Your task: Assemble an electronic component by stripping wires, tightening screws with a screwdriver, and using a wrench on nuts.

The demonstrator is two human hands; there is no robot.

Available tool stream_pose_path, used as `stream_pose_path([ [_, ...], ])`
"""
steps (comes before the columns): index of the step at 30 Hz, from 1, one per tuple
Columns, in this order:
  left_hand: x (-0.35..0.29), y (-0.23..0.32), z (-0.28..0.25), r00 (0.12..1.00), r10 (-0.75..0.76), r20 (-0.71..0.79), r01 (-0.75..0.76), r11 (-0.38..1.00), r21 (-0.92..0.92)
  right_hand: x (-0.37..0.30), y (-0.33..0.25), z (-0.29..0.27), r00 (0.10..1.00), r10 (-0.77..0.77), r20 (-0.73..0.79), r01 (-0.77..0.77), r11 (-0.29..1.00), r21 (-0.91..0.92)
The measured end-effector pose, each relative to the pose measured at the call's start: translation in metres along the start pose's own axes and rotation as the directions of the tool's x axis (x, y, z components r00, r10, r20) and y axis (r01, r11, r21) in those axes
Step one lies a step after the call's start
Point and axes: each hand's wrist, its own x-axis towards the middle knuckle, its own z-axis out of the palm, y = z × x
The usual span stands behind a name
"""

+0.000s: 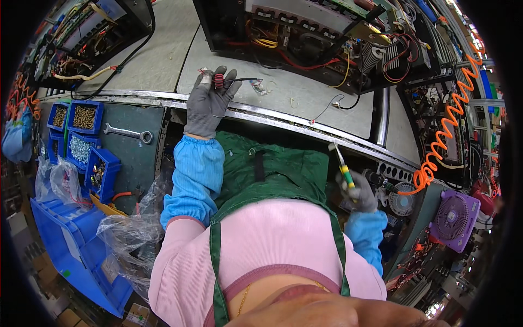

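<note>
My left hand (208, 101), in a grey glove, is over the front edge of the metal-topped bench. Its fingers are closed around a short black cable with a red-wound piece (219, 80) on it. Loose wire ends (258, 86) of the cable lie on the bench to the right. At the lower right my right hand (360, 193), also gloved in grey, grips a hand tool with a yellow-and-green handle (347, 177). The tool's thin metal shaft points up toward the bench edge; its exact kind is unclear.
Opened black machine housings with wiring (305, 38) stand at the back. On the left, blue bins (84, 116) hold screws beside a wrench (128, 132). A blue crate (76, 245) sits below. At right hang an orange coiled hose (451, 122) and a purple fan (455, 215).
</note>
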Motion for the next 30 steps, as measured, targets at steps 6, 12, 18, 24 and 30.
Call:
stream_pose_path([
  [6, 0.001, -0.001, 0.001, 1.000, 0.014, 0.000, -0.014, 0.999, 0.036, -0.079, 0.117, -0.067, 0.780, 0.399, -0.482, -0.479, 0.876, -0.051],
  [12, -0.021, 0.047, 0.044, 0.989, 0.150, -0.016, -0.132, 0.913, 0.386, -0.030, 0.180, -0.097, 0.708, 0.403, -0.580, -0.647, 0.699, -0.304],
  [18, -0.101, 0.181, 0.060, 0.688, 0.666, 0.290, -0.565, 0.240, 0.789, 0.053, 0.153, -0.129, 0.741, 0.351, -0.572, -0.654, 0.569, -0.498],
  [24, -0.226, 0.342, 0.106, 0.215, 0.835, 0.506, -0.200, -0.469, 0.860, 0.086, 0.137, -0.126, 0.739, 0.331, -0.587, -0.663, 0.515, -0.544],
  [30, -0.260, 0.467, 0.088, -0.122, 0.983, 0.137, -0.514, -0.181, 0.839, 0.095, 0.141, -0.116, 0.722, 0.325, -0.611, -0.682, 0.482, -0.550],
])
